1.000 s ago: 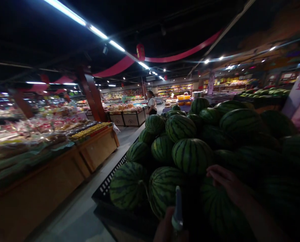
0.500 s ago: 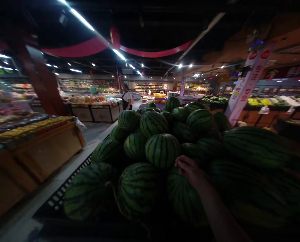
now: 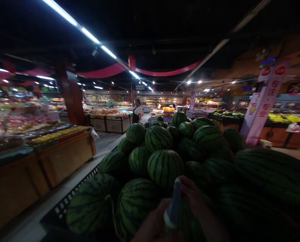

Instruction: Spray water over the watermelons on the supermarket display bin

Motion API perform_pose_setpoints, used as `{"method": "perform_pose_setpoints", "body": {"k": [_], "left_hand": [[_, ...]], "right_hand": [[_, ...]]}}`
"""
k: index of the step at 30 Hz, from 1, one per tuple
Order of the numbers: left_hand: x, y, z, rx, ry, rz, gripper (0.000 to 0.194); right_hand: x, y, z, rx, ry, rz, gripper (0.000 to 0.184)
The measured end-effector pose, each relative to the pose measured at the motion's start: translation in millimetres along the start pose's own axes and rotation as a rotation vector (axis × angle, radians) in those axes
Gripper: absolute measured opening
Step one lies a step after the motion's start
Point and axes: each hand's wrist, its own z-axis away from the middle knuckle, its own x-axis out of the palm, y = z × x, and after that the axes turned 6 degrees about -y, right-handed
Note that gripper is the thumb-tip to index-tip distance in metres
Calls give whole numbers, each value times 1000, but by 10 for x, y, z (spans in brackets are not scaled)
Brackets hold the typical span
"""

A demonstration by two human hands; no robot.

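A slim grey-blue tube-shaped object with pale ends (image 3: pixel 174 205) stands tilted just above the watermelons; its exact kind is too dim to make out. Around its lower part my left hand (image 3: pixel 156 218) is closed. My right hand (image 3: pixel 191 195) has its fingers closed at the upper end of the same object. Beneath both hands lies a dark striped watermelon, mostly covered. Close by are a round striped watermelon (image 3: pixel 165 167) behind the hands and another watermelon (image 3: pixel 137 205) to their left, near a dry curled stem.
The watermelon pile sits in a black slatted crate (image 3: pixel 64 201). Left, across an aisle, stands a wooden produce counter (image 3: pixel 66 154). A person (image 3: pixel 137 112) stands farther up the aisle. A white pillar with red lettering (image 3: pixel 263 101) rises at right.
My left hand has come into view with the tube-shaped object. My right hand, earlier above a watermelon with nothing visible in it, now meets the object's upper end. The view has shifted slightly.
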Motion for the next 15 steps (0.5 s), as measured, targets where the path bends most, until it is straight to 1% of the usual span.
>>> {"method": "perform_pose_setpoints", "body": {"k": [2,3,5,6,7,9,12,13,15], "left_hand": [[53,159,-315,41,-15,54,54],[68,198,-403,43,21,88,52],[56,185,-442,-4,158,149,51],[25,137,-401,-50,260,166,54],[-25,69,-326,-104,383,173,58],[-168,-92,-101,-221,662,152,68],[-427,-253,369,-289,1071,96,73],[-502,-266,543,-325,1176,50,71],[-611,-247,885,-384,1306,-6,69]], "right_hand": [[1,2,-1,7,2,-39,35],[6,-10,4,7,0,-51,34],[25,-61,24,8,-11,-44,31],[37,-97,36,12,-15,-21,29],[48,-136,48,22,-15,8,28],[65,-208,69,60,-18,56,28],[61,-270,99,109,-33,54,29],[54,-276,108,115,-41,48,28],[39,-266,122,122,-48,31,25]]}}
